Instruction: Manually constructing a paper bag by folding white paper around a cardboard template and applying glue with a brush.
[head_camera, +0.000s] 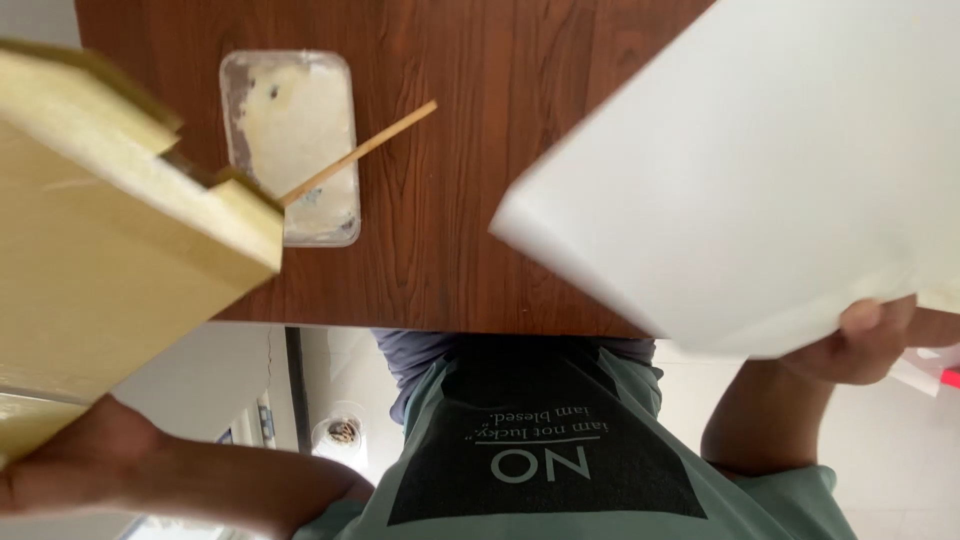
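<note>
The table is dark brown wood and carries the tray.

The white board is held tilted above the table, well right of the tray. It covers the table's right corner.

The yellow board is thick and has a stepped notch in its edge. It is held tilted left of the tray, and its corner overlaps the tray's left edge in view.

The tray is clear plastic, smeared with whitish paste.

The stick is thin. It lies slanted across the tray, with its upper end past the tray's right rim.

The right hand is at the white board's near corner, far right of the tray. The thumb is pressed on top; the other fingers are hidden beneath.

The left hand is at the yellow board's near end, below and left of the tray. It is blurred, so the finger state cannot be told.
</note>
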